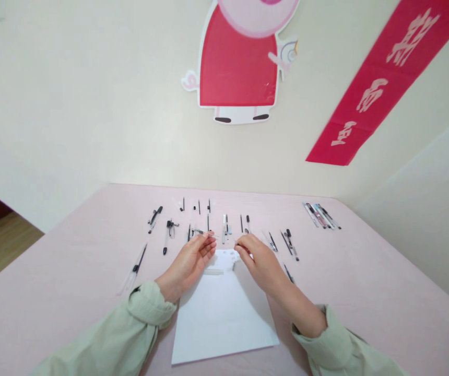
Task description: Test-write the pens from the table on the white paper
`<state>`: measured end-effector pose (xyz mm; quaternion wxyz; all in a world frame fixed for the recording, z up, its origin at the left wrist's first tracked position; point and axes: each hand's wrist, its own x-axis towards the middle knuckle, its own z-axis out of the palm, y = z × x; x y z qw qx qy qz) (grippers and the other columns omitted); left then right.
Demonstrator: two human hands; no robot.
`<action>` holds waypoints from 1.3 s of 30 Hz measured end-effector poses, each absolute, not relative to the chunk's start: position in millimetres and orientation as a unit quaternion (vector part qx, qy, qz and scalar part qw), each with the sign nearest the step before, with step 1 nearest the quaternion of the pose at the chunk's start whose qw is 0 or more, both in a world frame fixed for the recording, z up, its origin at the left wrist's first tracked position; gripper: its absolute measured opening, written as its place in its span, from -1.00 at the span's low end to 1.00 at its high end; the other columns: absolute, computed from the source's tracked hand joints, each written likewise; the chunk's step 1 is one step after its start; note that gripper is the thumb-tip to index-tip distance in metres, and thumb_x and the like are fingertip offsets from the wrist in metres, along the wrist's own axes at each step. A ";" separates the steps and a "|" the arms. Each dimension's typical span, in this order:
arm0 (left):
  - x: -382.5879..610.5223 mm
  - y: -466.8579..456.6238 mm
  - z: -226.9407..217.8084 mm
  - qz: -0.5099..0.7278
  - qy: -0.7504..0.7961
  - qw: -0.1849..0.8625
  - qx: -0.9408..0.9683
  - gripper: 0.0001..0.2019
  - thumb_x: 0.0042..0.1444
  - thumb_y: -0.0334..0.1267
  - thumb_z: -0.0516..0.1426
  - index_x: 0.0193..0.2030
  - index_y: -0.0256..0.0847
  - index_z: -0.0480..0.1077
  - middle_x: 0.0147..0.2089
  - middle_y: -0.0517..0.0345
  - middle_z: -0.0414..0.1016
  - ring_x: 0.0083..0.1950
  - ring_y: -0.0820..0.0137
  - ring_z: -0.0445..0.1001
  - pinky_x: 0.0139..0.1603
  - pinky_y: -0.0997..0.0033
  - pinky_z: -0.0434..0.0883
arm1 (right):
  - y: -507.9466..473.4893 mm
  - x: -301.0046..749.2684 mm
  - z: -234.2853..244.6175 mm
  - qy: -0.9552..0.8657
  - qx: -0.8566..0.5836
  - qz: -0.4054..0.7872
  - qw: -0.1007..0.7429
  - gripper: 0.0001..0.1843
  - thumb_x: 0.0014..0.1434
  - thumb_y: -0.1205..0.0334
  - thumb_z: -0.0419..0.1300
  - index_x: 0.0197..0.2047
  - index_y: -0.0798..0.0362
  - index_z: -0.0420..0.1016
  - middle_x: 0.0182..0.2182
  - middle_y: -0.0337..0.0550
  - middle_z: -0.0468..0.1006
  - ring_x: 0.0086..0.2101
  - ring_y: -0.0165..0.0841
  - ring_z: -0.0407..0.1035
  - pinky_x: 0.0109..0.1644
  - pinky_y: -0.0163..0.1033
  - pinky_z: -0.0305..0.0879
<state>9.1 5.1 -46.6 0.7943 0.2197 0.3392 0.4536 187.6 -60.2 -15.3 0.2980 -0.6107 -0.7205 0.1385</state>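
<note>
Both my hands hover over the far end of a white sheet of paper (220,313) on a pink table (365,292). My left hand (191,261) has its fingers close together, the tips near a small pen part (199,231). My right hand (258,258) is curled, its fingertips pinched near small clear pen parts (228,255) on the paper's top edge. Whether either hand holds something is too small to tell. Several taken-apart pens and refills (224,224) lie in a row just beyond my fingers.
A group of whole pens (321,215) lies at the table's far right. Black pens (154,216) and a clear barrel with a refill (135,270) lie to the left. A cartoon figure (244,57) and a red banner (381,83) hang on the wall behind.
</note>
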 end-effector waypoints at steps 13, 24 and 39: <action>12.9 -2.9 -42.8 0.429 0.335 0.798 0.259 -0.86 0.25 -0.41 0.09 -0.22 -0.33 0.50 -0.31 0.07 0.53 -0.28 0.50 0.53 -0.19 0.58 0.51 | -63.5 181.7 -13.4 -0.717 -0.664 0.098 0.188 -0.80 0.34 0.18 0.03 -0.19 -0.09 0.49 -0.32 -0.21 0.64 -0.29 -0.29 0.51 -0.33 -0.33 0.12; 18.6 -16.3 -42.8 0.403 0.312 0.822 0.257 -0.95 0.16 -0.35 0.22 -0.30 -0.28 0.50 -0.26 0.08 0.56 -0.19 0.46 0.54 -0.04 0.50 0.49 | -65.5 180.5 -13.2 -0.711 -0.638 0.176 0.238 -0.58 0.23 0.20 0.14 0.16 -0.08 0.26 -0.32 -0.26 0.58 -0.38 -0.34 0.44 -0.31 -0.30 0.18; 19.5 -16.2 -40.3 0.419 0.328 0.815 0.231 -0.98 0.15 -0.40 0.21 -0.28 -0.25 0.49 -0.24 0.08 0.57 -0.19 0.44 0.56 0.03 0.41 0.46 | -64.9 183.9 -6.4 -0.689 -0.642 0.161 0.295 -0.92 0.23 0.28 0.06 -0.31 -0.01 0.35 -0.48 -0.29 0.48 -0.45 -0.39 0.35 -0.38 -0.34 0.10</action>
